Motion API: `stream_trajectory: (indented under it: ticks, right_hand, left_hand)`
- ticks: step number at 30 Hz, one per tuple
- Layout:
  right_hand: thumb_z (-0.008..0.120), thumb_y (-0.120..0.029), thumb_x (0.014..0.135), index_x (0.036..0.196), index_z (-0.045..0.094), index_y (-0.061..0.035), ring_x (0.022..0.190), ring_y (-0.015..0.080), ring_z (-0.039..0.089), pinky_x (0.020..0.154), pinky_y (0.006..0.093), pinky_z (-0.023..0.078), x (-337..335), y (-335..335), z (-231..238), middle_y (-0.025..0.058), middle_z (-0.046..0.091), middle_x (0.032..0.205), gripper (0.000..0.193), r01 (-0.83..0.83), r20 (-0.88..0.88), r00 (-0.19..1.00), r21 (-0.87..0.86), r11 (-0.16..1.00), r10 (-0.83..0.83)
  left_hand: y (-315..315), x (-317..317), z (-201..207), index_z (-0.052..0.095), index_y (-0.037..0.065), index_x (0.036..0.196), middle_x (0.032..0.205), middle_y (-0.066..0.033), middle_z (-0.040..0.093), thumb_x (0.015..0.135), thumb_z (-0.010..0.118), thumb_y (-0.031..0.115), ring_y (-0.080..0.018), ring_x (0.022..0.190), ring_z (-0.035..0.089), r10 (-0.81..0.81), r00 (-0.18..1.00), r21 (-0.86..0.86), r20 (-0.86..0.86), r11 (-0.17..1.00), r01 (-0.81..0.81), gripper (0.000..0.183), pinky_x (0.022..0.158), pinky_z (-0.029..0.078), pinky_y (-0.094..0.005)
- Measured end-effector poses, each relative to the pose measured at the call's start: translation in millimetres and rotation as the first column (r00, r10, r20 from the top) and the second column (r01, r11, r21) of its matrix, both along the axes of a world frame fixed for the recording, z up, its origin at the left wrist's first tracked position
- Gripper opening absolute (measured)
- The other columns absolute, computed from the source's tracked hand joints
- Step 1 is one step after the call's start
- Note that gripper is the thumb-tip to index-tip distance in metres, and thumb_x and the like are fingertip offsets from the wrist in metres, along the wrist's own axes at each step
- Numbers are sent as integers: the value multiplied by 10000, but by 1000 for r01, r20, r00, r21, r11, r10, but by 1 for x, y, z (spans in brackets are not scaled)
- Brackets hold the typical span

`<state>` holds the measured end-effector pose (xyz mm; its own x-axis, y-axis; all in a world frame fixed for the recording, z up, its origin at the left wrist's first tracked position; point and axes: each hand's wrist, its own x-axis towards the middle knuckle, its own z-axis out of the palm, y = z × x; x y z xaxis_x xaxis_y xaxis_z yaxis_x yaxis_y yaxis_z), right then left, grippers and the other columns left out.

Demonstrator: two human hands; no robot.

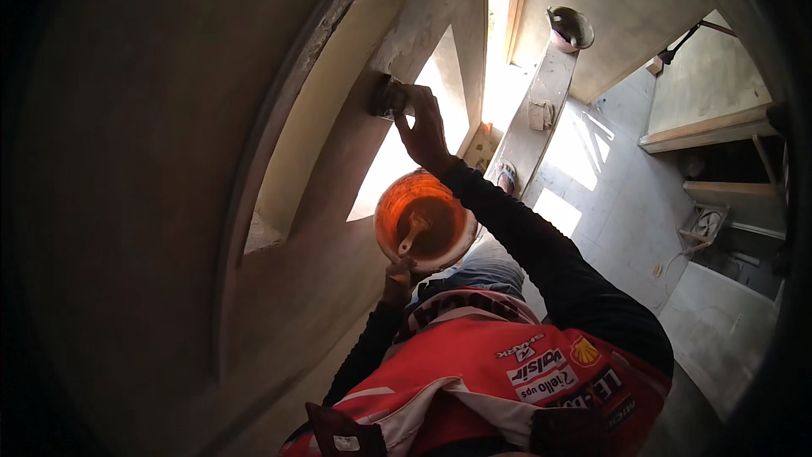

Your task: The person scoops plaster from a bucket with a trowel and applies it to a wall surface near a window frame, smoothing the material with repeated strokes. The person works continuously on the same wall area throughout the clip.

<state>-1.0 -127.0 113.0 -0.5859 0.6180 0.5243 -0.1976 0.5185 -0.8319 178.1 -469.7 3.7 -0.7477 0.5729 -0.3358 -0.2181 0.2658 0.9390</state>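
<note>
Right hand (425, 131) out at full stretch now, up against the wall (334, 173), and it has a dark block (387, 98) pressed there, thumb and fingers clamped around its near side; whether that block is a sponge or something else, I cannot tell, it is too deep in shadow. Down below, the left hand (397, 282) has the near rim of the orange bucket (389, 213), fingers closed on the edge, though their tips are hard to make out. The bucket sits in front of the person's waist, mouth up, close to the wall, and inside it a pale-handled tool (412, 235) leans with its handle toward the left hand. Sunlight falls bright on the wall just beyond the block, and left of it runs a long recess (317, 110). One sandalled foot (505, 176) shows on a plank (554, 72), with a pale lump (540, 114) farther along and a pail (573, 31) at the far end. Off to the right, the floor (622, 178) carries sunlit patches, and a frame (704, 224) lies near the far side.
</note>
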Motion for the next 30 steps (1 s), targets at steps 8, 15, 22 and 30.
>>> stream_trajectory:
  ticks: [8, 15, 22, 30]
  right_hand:
    - [714, -47, 858, 1343, 581, -34, 1178, 395, 571, 1040, 485, 481, 18, -20, -11, 195, 594, 1307, 503, -273, -19, 961, 113, 955, 277]
    - [711, -162, 817, 1220, 668, -67, 1140, 391, 590, 973, 509, 469, 133, -67, -76, 196, 625, 1187, 416, -644, 694, 645, 268, 716, 320]
    - [627, -797, 795, 1131, 776, -88, 1261, 351, 626, 1059, 534, 430, 132, -90, -81, 188, 695, 1237, 799, -663, 922, 366, 161, 731, 129]
    - [668, -410, 895, 1176, 734, -87, 1172, 329, 686, 965, 528, 507, 151, -65, -71, 218, 665, 1289, 433, -708, 975, 201, 76, 702, 97]
  left_hand:
    - [6, -19, 3, 614, 37, 1070, 907, -151, 719, 833, 852, 53, -321, 857, 756, -315, 806, -234, -501, 946, 224, 336, 740, 603, -403]
    - [16, -24, 14, 642, 28, 1004, 923, -139, 717, 845, 861, 107, -284, 837, 732, -249, 806, -193, -537, 966, 170, 282, 723, 592, -396]
    - [13, -21, -40, 644, 11, 1029, 877, -63, 672, 997, 732, 198, -154, 770, 629, -70, 897, -96, -436, 995, 31, 209, 638, 521, -348]
    - [9, -28, -10, 596, 45, 1249, 1049, -183, 684, 983, 607, 129, -416, 959, 688, -300, 785, -277, -542, 946, 171, 279, 811, 564, -544]
